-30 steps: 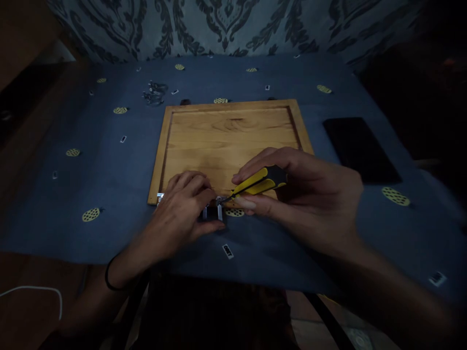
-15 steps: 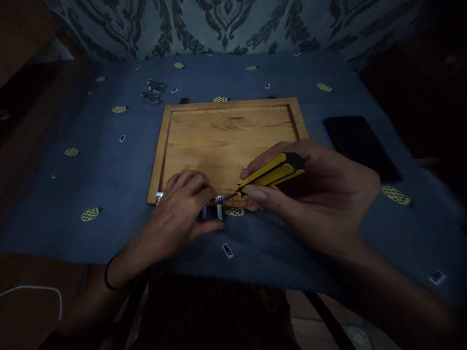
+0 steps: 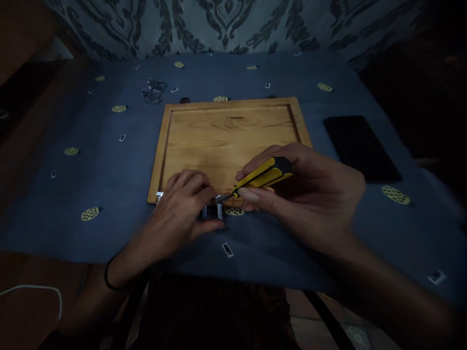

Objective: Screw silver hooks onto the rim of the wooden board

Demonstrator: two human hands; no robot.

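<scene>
A framed wooden panel (image 3: 226, 141) lies flat on the cloth-covered table. At its near edge, a shiny metal latch (image 3: 219, 210) sticks out toward me. My left hand (image 3: 182, 204) is closed around the latch, fingers on the wood and thumb below it. Between the thumb and fingers of my right hand (image 3: 314, 189) is a yellow and black screwdriver (image 3: 262, 175). Its tip meets the latch, where a screw is too small to make out. Another metal piece (image 3: 159, 195) shows at the panel's near left corner, partly behind my left hand.
Several small metal parts (image 3: 153, 91) lie in a pile beyond the panel's left corner. A dark flat slab (image 3: 361, 146) rests to the right. The blue tablecloth (image 3: 120, 180) has a pineapple print. Patterned fabric (image 3: 226, 24) rises behind the table.
My right hand and the screwdriver handle have shifted a little to the left and lower. My left hand, the latch and the panel stay in place.
</scene>
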